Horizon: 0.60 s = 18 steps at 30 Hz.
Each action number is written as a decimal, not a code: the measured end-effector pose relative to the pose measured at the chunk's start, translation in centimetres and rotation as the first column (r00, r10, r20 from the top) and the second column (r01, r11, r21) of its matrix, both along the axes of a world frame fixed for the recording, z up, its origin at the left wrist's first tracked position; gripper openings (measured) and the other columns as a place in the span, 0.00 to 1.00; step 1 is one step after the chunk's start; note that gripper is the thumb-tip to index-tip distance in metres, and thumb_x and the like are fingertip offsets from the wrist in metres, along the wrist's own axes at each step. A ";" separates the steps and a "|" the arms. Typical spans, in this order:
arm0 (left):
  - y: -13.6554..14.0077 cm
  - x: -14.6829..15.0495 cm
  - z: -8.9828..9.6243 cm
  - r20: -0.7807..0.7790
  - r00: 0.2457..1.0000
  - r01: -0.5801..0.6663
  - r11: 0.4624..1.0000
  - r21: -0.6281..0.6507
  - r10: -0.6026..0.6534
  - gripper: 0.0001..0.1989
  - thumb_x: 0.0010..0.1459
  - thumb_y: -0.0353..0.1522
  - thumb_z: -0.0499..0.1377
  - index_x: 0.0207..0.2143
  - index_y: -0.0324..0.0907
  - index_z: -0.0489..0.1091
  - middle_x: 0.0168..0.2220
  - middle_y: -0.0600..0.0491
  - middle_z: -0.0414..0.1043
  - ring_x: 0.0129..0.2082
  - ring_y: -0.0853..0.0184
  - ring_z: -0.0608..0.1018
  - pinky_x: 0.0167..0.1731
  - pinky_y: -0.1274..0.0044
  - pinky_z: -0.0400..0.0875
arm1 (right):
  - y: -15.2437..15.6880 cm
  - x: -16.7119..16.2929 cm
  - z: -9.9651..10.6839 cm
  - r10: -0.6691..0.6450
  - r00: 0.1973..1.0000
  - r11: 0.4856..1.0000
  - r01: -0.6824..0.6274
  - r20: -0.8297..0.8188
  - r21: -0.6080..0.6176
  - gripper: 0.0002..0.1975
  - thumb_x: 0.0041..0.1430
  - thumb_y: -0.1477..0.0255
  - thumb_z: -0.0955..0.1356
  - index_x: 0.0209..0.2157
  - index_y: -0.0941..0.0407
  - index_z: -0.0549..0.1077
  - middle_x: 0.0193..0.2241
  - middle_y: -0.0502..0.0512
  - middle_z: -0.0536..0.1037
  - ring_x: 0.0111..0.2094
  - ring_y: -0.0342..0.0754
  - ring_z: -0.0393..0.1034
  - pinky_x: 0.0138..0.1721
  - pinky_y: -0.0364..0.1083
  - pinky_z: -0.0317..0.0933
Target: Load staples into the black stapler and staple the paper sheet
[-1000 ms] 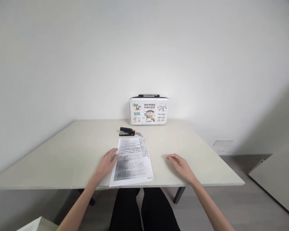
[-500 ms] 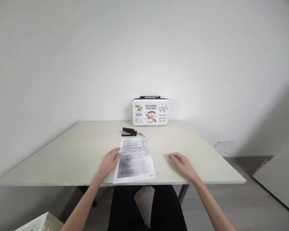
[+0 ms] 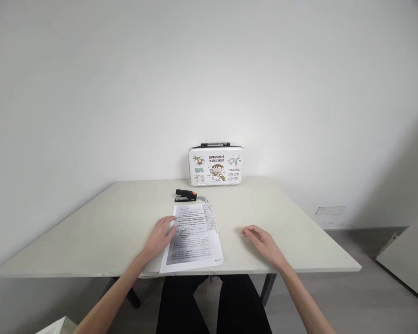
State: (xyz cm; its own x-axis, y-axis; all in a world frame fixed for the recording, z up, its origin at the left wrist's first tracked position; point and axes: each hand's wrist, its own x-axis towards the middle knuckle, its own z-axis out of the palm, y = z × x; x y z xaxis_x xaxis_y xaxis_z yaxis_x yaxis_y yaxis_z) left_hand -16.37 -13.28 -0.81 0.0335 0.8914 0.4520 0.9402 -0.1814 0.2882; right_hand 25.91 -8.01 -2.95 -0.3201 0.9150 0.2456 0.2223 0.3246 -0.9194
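Observation:
A printed sheet of paper (image 3: pixel 195 253) lies flat near the table's front edge, its text grey and shaded. My left hand (image 3: pixel 160 237) rests at the sheet's left edge, fingers spread, with the fingertips over the margin. To the right of the paper, apart from it, my right hand (image 3: pixel 263 242) lies on the table with nothing in it, its fingers loosely bent. Just beyond the sheet's top edge sits a black stapler (image 3: pixel 186 195) with an orange patch. A strip of grey staples (image 3: pixel 202 198) shows beside it, partly overlapped by the paper.
A white case (image 3: pixel 216 167) with cartoon prints and a black handle stands against the wall at the back of the pale table (image 3: pixel 104 232). At bottom left, the corner of a white box (image 3: pixel 57 326) shows below the table. A wall plate (image 3: pixel 330 210) is at right.
The view has tilted slightly, so the table and case sit a little lower in the picture. Both hands keep nearly the same places by the paper and on the table.

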 end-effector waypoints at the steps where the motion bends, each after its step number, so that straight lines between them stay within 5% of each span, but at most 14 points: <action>1: 0.8 -0.2 0.5 -0.023 1.000 0.003 1.000 -0.001 -0.003 0.20 0.71 0.41 0.48 0.57 0.44 0.70 0.58 0.45 0.75 0.61 0.56 0.75 0.65 0.60 0.67 | 0.0 0.0 0.0 -0.007 1.000 1.000 0.007 -0.002 0.000 0.25 0.65 0.45 0.66 0.39 0.51 0.80 0.43 0.59 0.84 0.48 0.58 0.78 0.53 0.53 0.69; 9: 13.3 0.0 5.1 -0.218 0.976 -0.025 0.998 -0.051 0.013 0.19 0.68 0.33 0.55 0.59 0.37 0.69 0.64 0.34 0.67 0.67 0.46 0.66 0.66 0.53 0.58 | 0.2 0.3 0.0 -0.021 1.000 1.000 0.021 0.002 -0.008 0.23 0.66 0.47 0.66 0.38 0.51 0.79 0.43 0.58 0.84 0.48 0.57 0.78 0.53 0.53 0.68; 12: 17.3 1.1 5.9 -0.267 0.964 -0.033 0.995 -0.098 0.005 0.18 0.68 0.35 0.62 0.58 0.38 0.71 0.60 0.37 0.71 0.62 0.48 0.71 0.61 0.54 0.66 | 0.4 0.3 0.0 -0.020 1.000 1.000 0.020 -0.002 -0.016 0.22 0.67 0.47 0.65 0.39 0.51 0.79 0.42 0.58 0.84 0.47 0.57 0.78 0.53 0.52 0.68; 15: 19.0 1.8 6.8 -0.309 0.951 -0.056 0.989 -0.136 0.011 0.20 0.70 0.39 0.63 0.59 0.40 0.71 0.58 0.44 0.72 0.53 0.56 0.79 0.51 0.60 0.77 | 0.4 0.3 0.1 -0.012 1.000 1.000 0.012 -0.016 -0.018 0.22 0.67 0.47 0.66 0.38 0.51 0.79 0.42 0.57 0.84 0.47 0.56 0.78 0.53 0.52 0.68; 18: 18.4 2.0 8.0 -0.342 0.940 -0.066 0.989 -0.136 0.015 0.19 0.70 0.39 0.63 0.59 0.40 0.71 0.57 0.44 0.73 0.51 0.57 0.79 0.50 0.60 0.78 | 0.5 0.3 0.0 -0.001 1.000 1.000 0.001 -0.025 -0.019 0.22 0.68 0.48 0.65 0.38 0.51 0.78 0.42 0.57 0.84 0.47 0.56 0.78 0.53 0.52 0.68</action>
State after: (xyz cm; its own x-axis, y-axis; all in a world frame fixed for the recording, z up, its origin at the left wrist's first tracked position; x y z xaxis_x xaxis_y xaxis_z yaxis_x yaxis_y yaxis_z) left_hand -14.40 5.08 7.21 0.1249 0.9496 0.2874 0.9921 -0.1217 -0.0291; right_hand 26.26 -7.51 -2.91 -0.3129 0.9199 0.2364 0.1991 0.3069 -0.9307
